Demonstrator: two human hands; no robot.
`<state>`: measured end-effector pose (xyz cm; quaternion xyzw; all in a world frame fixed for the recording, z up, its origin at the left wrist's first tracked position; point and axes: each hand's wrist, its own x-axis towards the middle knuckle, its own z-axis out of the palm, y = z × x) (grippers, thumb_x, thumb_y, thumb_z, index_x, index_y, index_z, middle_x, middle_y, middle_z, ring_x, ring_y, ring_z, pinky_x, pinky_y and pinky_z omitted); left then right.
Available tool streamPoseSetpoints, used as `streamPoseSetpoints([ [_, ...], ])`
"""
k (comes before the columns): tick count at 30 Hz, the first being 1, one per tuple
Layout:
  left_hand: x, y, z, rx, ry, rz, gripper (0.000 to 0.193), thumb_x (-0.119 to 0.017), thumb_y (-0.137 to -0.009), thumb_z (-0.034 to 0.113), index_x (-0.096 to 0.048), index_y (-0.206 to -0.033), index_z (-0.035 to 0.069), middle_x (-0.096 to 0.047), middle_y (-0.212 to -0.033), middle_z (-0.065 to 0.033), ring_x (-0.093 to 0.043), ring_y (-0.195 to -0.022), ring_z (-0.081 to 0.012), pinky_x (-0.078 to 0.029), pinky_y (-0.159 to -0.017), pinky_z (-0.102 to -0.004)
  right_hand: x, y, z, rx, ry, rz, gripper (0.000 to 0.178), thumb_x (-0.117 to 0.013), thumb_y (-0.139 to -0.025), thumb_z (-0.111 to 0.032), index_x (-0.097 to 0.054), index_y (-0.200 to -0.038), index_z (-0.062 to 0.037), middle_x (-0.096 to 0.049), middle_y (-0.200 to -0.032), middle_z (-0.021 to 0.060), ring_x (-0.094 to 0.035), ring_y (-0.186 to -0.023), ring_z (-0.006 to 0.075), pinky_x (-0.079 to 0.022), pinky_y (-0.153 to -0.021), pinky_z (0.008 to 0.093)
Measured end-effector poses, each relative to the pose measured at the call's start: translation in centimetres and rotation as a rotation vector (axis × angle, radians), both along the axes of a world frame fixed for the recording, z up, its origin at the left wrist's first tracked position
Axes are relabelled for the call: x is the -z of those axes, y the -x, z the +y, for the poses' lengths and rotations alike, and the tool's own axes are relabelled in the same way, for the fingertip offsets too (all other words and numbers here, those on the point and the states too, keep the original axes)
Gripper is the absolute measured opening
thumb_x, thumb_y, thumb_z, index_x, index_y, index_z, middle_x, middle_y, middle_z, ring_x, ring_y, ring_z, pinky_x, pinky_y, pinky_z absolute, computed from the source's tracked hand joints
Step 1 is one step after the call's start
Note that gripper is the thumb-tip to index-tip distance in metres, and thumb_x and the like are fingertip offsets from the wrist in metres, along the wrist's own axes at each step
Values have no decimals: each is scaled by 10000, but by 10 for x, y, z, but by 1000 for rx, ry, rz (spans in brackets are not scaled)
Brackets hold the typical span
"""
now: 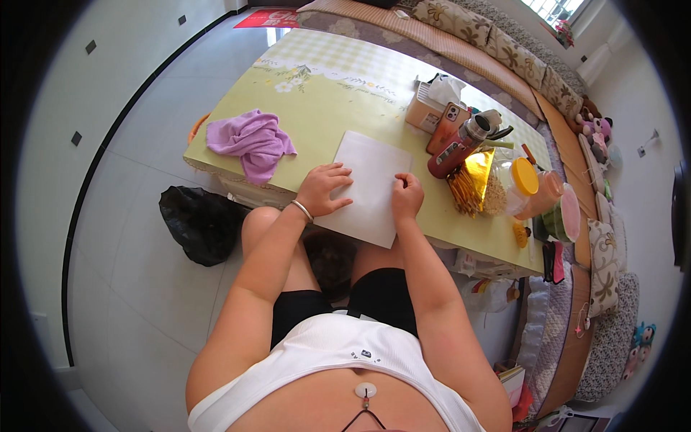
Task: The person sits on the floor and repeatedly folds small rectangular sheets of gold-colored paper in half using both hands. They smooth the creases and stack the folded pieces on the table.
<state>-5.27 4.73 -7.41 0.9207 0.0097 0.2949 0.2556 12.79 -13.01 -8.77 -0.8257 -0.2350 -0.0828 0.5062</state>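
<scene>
A white sheet of paper lies on the table in front of me, its near edge reaching over the table's front. My left hand is open on the sheet's left side, fingers spread and pointing right; a bangle circles that wrist. At the right edge of the paper rests my right hand, its fingers curled closed. What that hand holds, if anything, is hidden by the fingers.
Left on the table lies a crumpled purple cloth. To the right stand a tissue box, a phone, a dark red bottle, a gold packet and a yellow-lidded jar. A black bag sits on the floor.
</scene>
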Motion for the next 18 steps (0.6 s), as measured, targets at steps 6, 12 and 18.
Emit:
streamPoseSetpoints([
  [6, -1, 2, -4, -8, 7, 19, 444, -826, -767, 344, -712, -1121, 101, -651, -1344, -101, -516, -1360, -321, -382, -1131, -472, 2, -1, 1, -4, -10, 2, 140, -602, -851, -84, -726, -899, -43, -710, -939, 139, -676, -860, 295, -537, -802, 387],
  [12, 4, 5, -12, -55, 34, 65, 553, -832, -762, 352, -683, -1230, 96, -604, -1413, -128, -462, -1410, -331, -321, -1182, -483, 4, -4, -2, 10, 16, 65, 152, -606, -844, -78, -736, -912, -39, -715, -908, 123, -675, -806, 242, -534, -772, 344],
  [18, 6, 10, -7, -5, 59, 49, 733, -841, -735, 445, -632, -1338, 85, -551, -1470, -160, -412, -1445, -355, -286, -1201, -512, 5, -5, -1, 4, -15, 59, 154, -610, -838, -63, -738, -918, -34, -715, -871, 93, -663, -764, 196, -529, -742, 319],
])
